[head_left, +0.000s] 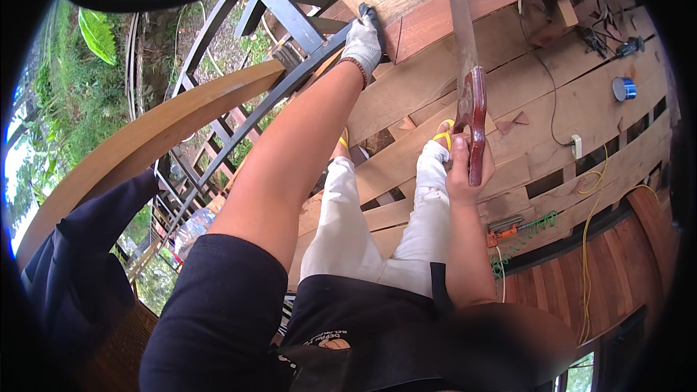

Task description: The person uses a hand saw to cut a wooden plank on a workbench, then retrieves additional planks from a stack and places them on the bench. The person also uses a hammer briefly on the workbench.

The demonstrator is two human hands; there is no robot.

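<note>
My right hand (470, 167) is bare and wrapped round the reddish-brown handle of a handsaw (477, 116). The saw's long blade points away from me and passes over a reddish wooden board (508, 3); whether its teeth touch the wood I cannot tell. At the board's left end, my left hand (365, 40) wears a grey knitted glove with black on the fingers. It grips the board there, its fingers partly hidden. A dark line runs across the board just right of the glove.
Gaps run between the floor planks (406, 112). A blue roll of tape (624, 88), wood offcuts (559, 18) and an orange tool with a green coiled hose (506, 231) lie to the right, among cables. A dark metal railing (239, 131) and curved wooden beam (167, 112) stand left.
</note>
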